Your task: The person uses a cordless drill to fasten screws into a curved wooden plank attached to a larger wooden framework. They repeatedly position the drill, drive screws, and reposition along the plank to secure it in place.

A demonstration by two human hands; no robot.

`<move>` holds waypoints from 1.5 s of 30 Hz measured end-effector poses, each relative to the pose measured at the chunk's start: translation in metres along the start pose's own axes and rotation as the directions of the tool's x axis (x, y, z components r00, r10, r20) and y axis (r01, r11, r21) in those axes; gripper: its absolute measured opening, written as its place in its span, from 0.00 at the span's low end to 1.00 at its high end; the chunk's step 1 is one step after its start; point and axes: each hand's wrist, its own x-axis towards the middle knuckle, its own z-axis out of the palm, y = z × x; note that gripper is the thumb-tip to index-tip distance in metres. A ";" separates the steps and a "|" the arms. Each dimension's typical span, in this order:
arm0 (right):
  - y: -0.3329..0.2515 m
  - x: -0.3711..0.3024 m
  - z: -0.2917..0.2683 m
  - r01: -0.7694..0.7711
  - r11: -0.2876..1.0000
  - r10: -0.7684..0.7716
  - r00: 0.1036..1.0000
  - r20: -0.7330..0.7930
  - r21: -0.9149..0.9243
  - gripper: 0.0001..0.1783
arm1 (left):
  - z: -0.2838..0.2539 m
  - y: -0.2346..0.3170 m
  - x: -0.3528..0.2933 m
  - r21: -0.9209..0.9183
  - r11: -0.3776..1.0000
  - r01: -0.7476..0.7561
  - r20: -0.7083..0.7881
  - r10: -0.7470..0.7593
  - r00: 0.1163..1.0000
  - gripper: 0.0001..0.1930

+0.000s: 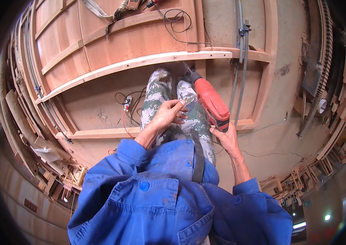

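Note:
My right hand (226,136) is wrapped round the rear handle of a red electric drill (210,98). Its black chuck and thin bit point away from me, toward a long pale wooden rail (140,62) with several dark holes along its face. Whether the bit touches the wood, I cannot tell. Over my thighs hovers my left hand (166,115), its fingers loosely bent and apart, with nothing visible in them. My legs in camouflage trousers (156,92) reach into the opening of the wooden frame, between the rail and a nearer crossbar (103,133).
A large wooden panel (111,36) lies beyond the rail, carrying a black cable (175,24) and a strap (97,8). Metal bar clamps (244,45) cross the frame at right. A socket with a red plug (127,105) rests on the floor. Timber stacks (22,118) line the left side.

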 end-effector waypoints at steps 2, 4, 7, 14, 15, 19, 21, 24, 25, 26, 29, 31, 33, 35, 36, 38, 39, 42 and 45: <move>0.004 -0.005 -0.002 0.018 0.997 -0.018 1.000 0.012 0.072 0.19 | -0.005 0.011 -0.019 0.075 0.996 -0.051 0.040 0.048 0.998 0.26; 0.004 -0.009 -0.004 -0.017 0.997 0.016 1.000 0.009 0.080 0.19 | -0.017 0.025 -0.058 0.225 0.961 -0.158 0.102 0.138 0.985 0.25; 0.000 -0.015 -0.001 -0.022 1.000 0.023 0.999 -0.023 0.019 0.21 | -0.066 -0.013 -0.131 -0.229 0.970 -0.080 0.057 0.095 0.994 0.26; 0.014 0.025 0.040 0.053 0.998 -0.051 0.993 -0.103 0.019 0.18 | -0.114 -0.050 -0.111 -0.385 0.922 -0.048 -0.175 -0.021 0.984 0.26; 0.027 0.037 0.044 -0.042 0.999 0.040 0.996 -0.083 -0.030 0.23 | -0.106 -0.034 -0.075 -0.257 0.964 -0.066 -0.210 0.011 0.978 0.25; 0.035 0.074 0.078 -0.001 0.998 0.008 0.992 -0.124 0.057 0.19 | -0.055 0.006 0.037 0.159 0.983 -0.095 -0.091 0.110 0.990 0.34; 0.037 0.093 0.097 -0.059 0.997 0.063 0.990 -0.128 0.041 0.18 | -0.035 0.014 0.073 0.216 0.971 -0.103 -0.137 0.135 0.981 0.37; 0.057 0.115 0.126 -0.130 0.991 0.132 0.980 -0.149 0.024 0.21 | -0.030 0.013 0.116 0.186 0.968 -0.166 -0.074 0.182 0.980 0.40; 0.061 0.123 0.132 -0.143 0.989 0.147 0.975 -0.168 0.038 0.22 | -0.030 0.012 0.121 0.187 0.970 -0.158 -0.090 0.177 0.980 0.41; 0.066 0.131 0.138 -0.155 0.987 0.162 0.969 -0.188 0.053 0.24 | -0.030 0.011 0.126 0.189 0.970 -0.150 -0.104 0.172 0.980 0.42; 0.065 0.143 0.153 -0.184 0.974 0.209 0.957 -0.199 0.135 0.23 | -0.042 0.004 0.138 0.243 0.960 -0.138 -0.137 0.175 0.975 0.45; 0.060 0.145 0.162 -0.185 0.973 0.214 0.947 -0.238 0.140 0.22 | -0.046 0.008 0.140 0.274 0.953 -0.130 -0.144 0.174 0.974 0.48; 0.066 0.150 0.163 -0.231 0.966 0.255 0.931 -0.261 0.119 0.22 | -0.042 0.015 0.139 0.332 0.929 -0.161 -0.134 0.215 0.967 0.48; 0.068 0.153 0.167 -0.253 0.959 0.279 0.921 -0.271 0.128 0.22 | -0.046 0.017 0.141 0.342 0.922 -0.180 -0.106 0.228 0.968 0.48; 0.068 0.156 0.168 -0.245 0.960 0.275 0.922 -0.274 0.138 0.22 | -0.049 0.020 0.144 0.325 0.933 -0.156 -0.087 0.194 0.977 0.47; 0.065 0.158 0.167 -0.233 0.962 0.265 0.926 -0.268 0.145 0.22 | -0.052 0.023 0.149 0.291 0.951 -0.105 -0.053 0.125 0.991 0.47; 0.065 0.160 0.166 -0.227 0.964 0.257 0.931 -0.261 0.142 0.22 | -0.052 0.023 0.150 0.295 0.949 -0.114 -0.066 0.140 0.988 0.46; 0.066 0.172 0.164 -0.220 0.971 0.236 0.939 -0.249 0.091 0.23 | -0.053 0.019 0.156 0.326 0.936 -0.133 -0.132 0.184 0.974 0.45; 0.069 0.196 0.164 -0.325 0.945 0.303 0.917 -0.259 -0.043 0.23 | -0.052 0.019 0.171 0.402 0.907 -0.124 -0.236 0.234 0.943 0.42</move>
